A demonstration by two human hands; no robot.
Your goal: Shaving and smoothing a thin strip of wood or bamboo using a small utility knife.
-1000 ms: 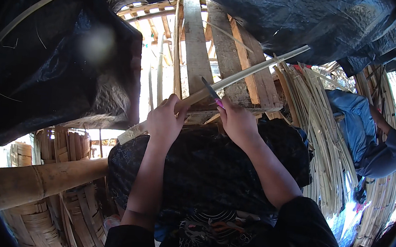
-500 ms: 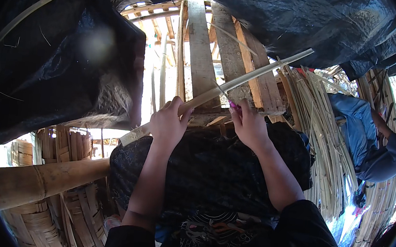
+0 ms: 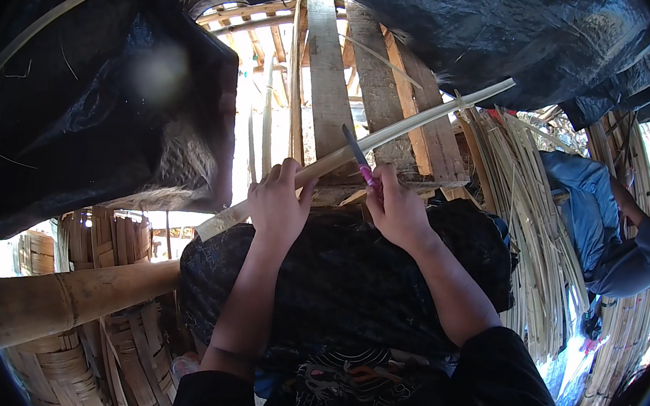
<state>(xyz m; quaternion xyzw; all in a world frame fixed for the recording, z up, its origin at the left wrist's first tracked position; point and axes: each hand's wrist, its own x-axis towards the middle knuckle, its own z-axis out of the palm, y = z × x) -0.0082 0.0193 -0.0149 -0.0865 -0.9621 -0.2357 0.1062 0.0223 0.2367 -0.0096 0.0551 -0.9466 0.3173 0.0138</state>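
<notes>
A long, pale split-bamboo strip [image 3: 427, 118] slants from near left to far right, partly hidden by the gripping left hand [image 3: 277, 208]; the right hand [image 3: 402, 214] clasps a slim, pink-handled metal knife [image 3: 360, 158] — handle end covered.

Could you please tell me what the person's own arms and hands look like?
The left hand and right hand are bare, without gloves, and no watch or bracelet shows at either wrist. Both forearms are uncovered up to plain black sleeves, which end near the elbows. The matching black shirt bears a pale and orange print.
</notes>
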